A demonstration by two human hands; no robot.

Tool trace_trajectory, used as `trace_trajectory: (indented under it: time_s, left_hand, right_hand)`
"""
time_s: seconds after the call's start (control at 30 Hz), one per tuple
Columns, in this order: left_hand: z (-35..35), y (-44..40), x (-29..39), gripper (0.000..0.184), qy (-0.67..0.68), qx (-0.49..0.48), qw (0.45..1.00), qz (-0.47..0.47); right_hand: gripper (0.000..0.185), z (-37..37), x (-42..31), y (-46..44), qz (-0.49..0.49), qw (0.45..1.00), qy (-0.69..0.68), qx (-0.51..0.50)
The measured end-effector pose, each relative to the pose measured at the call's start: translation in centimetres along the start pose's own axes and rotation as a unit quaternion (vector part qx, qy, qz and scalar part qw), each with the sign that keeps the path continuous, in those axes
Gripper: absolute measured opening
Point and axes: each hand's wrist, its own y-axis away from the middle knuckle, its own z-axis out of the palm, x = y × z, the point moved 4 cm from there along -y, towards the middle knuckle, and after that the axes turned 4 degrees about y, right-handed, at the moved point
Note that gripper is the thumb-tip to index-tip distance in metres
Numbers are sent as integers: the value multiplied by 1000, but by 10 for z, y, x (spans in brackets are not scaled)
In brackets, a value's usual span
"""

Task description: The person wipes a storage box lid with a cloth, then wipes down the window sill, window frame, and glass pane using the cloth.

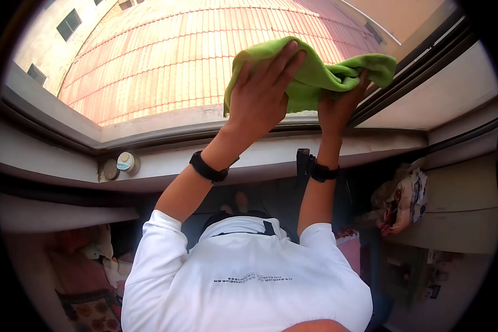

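A green cloth [310, 69] is held up in front of the window, above the sill [205, 160]. My left hand [263, 91] lies against the cloth's left part, its fingers pointing up over the fabric. At the cloth's right part, my right hand [343, 102] grips the bunched fabric from below, its fingers partly hidden by folds. Black bands are around both wrists. The cloth's lower edge hangs between the two hands.
A white round container [127, 162] stands on the sill's left end. Dark window tracks [409, 69] run along the right. Outside is a tiled roof [160, 61]. Bundled fabric [402, 199] lies at right beside a pale cabinet [462, 193].
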Motion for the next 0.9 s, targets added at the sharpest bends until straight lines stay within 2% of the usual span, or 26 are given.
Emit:
trace_trajectory:
  time_s: [0.03, 0.1, 0.17, 0.23, 0.3, 0.37, 0.4, 0.43, 0.5, 0.53, 0.7, 0.8, 0.83, 0.87, 0.9]
  left_hand:
    - [-19, -5, -8, 75, -18, 79, 997, -6]
    - [-38, -7, -28, 75, -18, 112, 993, -27]
    - [-37, 6, -39, 75, -43, 125, 991, -18]
    - [-13, 39, -51, 75, -11, 39, 999, -27]
    - [15, 84, -59, 73, -10, -54, 998, 8]
    - [25, 109, -66, 77, -2, -49, 998, 36]
    - [23, 112, -66, 75, 10, -86, 996, 19]
    - [13, 107, -62, 75, 12, -85, 996, 19]
    - [-9, 91, -55, 72, 63, -59, 995, 49]
    - [-16, 85, -55, 75, 111, -35, 992, 53]
    - [-18, 88, -58, 70, 116, 32, 992, 42]
    - [-6, 122, -53, 65, 74, 21, 997, -27]
    - [17, 144, -63, 52, 67, -27, 991, -110]
    - [29, 156, -74, 44, 115, -35, 978, -168]
    - [30, 167, -89, 38, 125, -72, 974, -177]
  right_hand:
    - [90, -4, -14, -15, -26, 1000, -10, 1]
    - [89, 3, -40, -20, -27, 1000, 0, -8]
    - [91, 18, -68, -10, -72, 996, 11, -46]
    - [92, 30, -66, 21, -47, 993, -1, -106]
    - [95, 38, -51, 60, -12, 988, 5, -156]
    - [95, 48, -40, 83, -15, 987, -7, -157]
    - [95, 46, -37, 90, -2, 986, -7, -166]
    - [95, 42, -43, 83, -3, 986, -5, -166]
    - [94, 32, -54, 46, -38, 995, 10, -87]
    - [93, 26, -57, 22, -55, 996, 3, -75]
    - [88, 19, -74, -20, -73, 997, 28, -25]
    - [80, 40, -58, 26, -56, 998, 14, 2]
    - [72, 49, -59, 48, -62, 998, 27, 7]
    - [66, 56, -65, 67, -73, 997, 18, -1]
    - [59, 65, -71, 86, -56, 998, 17, -30]
